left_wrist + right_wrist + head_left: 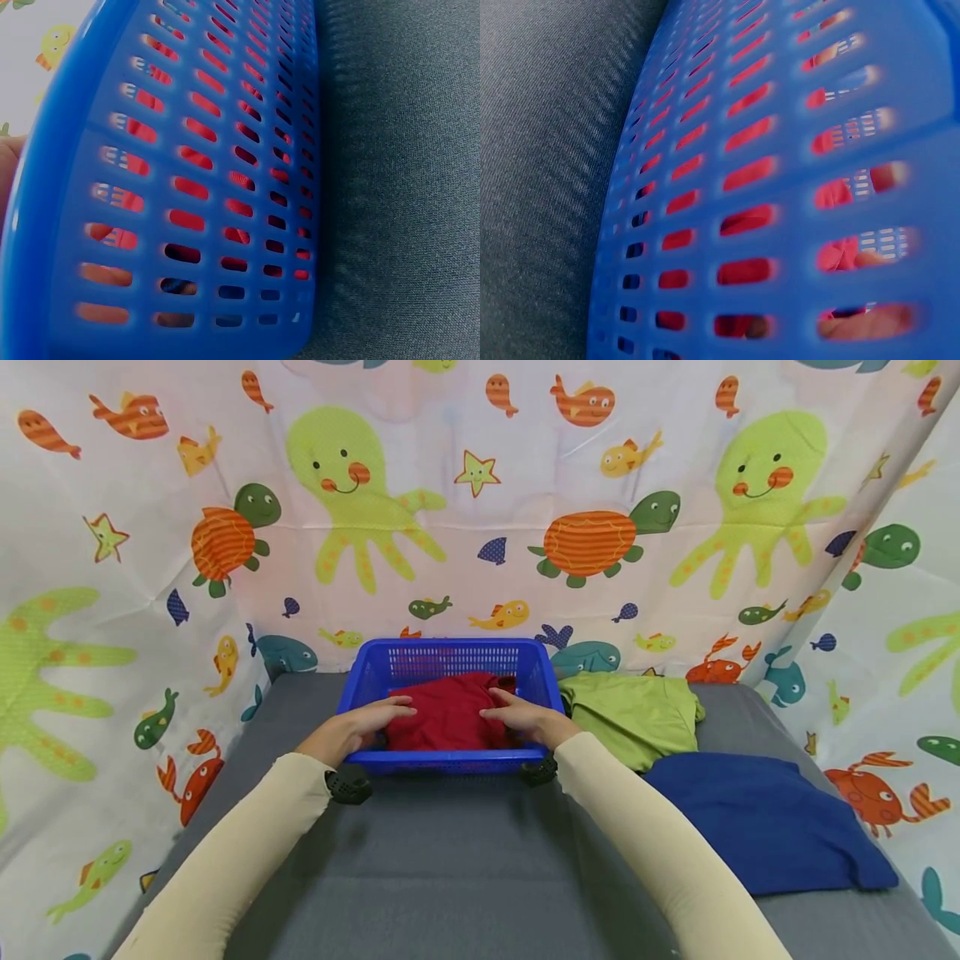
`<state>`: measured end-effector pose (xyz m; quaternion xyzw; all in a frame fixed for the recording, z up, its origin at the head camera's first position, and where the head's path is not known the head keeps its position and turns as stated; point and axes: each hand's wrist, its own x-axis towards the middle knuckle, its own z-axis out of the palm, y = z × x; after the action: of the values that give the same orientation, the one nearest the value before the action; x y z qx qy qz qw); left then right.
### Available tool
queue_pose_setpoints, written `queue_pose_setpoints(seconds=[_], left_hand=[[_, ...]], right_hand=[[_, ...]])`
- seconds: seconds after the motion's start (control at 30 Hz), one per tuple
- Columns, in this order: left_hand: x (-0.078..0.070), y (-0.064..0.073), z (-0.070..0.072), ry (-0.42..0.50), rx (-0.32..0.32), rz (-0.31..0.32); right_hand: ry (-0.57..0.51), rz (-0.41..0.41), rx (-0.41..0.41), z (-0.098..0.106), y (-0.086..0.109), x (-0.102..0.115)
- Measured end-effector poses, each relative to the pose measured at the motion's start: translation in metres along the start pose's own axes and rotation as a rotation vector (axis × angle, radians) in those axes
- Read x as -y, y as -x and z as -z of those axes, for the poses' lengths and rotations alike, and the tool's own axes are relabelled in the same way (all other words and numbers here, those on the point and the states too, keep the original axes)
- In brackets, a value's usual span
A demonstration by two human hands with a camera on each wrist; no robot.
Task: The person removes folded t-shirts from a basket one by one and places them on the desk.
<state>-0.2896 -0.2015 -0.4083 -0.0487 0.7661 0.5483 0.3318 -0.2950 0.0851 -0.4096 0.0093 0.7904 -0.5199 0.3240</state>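
Observation:
A blue plastic basket (442, 760) with slotted walls stands at the back middle of the grey surface. Inside it lies a bundled red cloth (450, 710), also visible through the wall slots in both wrist views. My left hand (358, 725) reaches over the basket's left front corner, its fingertips at the cloth's left side. From the right front corner my right hand (531, 718) reaches in, fingers extended along the cloth's right side. Both hands have loosely stretched fingers, and their lower parts are hidden by the rim and cloth. In the wrist views the basket's front wall (225, 142) fills most of the picture.
Right of the basket lies a folded lime-green cloth (637, 714). A folded dark blue cloth (772, 822) lies nearer, beyond the right forearm. Curtains printed with sea animals (480, 527) enclose the back and both sides of the grey surface (450, 877).

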Motion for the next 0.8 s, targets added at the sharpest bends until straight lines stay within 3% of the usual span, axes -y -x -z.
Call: queue_pose_setpoints(seconds=[0.27, 0.53, 0.8], left_hand=[[0.0010, -0.0027, -0.0005, 0.125, -0.007, 0.012], [0.0017, 0.0016, 0.0014, 0.053, 0.021, -0.016], [0.0038, 0.0018, 0.0031, 0.051, 0.022, -0.001]], right_hand=[[-0.006, 0.011, -0.002, -0.0030, -0.0020, -0.0026], [0.018, 0.023, -0.014, -0.0058, -0.0036, -0.0042], [0.031, 0.069, -0.023, -0.0080, -0.0047, -0.0034]])
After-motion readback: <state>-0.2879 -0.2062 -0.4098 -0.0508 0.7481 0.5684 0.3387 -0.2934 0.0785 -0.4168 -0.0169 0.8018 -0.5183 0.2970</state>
